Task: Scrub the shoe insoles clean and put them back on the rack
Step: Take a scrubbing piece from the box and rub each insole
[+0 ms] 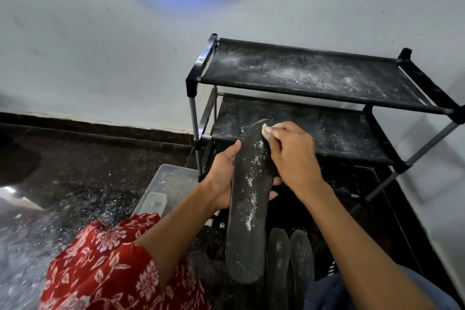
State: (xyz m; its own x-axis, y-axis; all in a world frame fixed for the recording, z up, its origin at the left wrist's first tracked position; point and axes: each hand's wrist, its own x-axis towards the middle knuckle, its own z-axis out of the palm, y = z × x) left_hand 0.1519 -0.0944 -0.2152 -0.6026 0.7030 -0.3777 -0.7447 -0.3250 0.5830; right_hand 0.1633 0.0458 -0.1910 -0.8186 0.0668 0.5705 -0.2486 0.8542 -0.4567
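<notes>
While a clear plastic tray (173,181) lies on the floor at left, a dusty dark insole (249,199) is gripped from beneath by the left hand (222,178), and a small pale cloth (266,129) is pinched against its tip by the right hand (293,156), before the black rack (324,78).

Three dark insoles: one held insole (247,199) in front of the rack (327,93), two more insoles (278,259) (302,257) side by side on the floor below the rack's front. One rack, two fabric shelves plainly showing. Two hands: left hand (224,178), right hand (292,156). One pale scrub pad (267,128). One clear plastic tub (166,189) left of the rack, one small container (154,205) inside it.
</notes>
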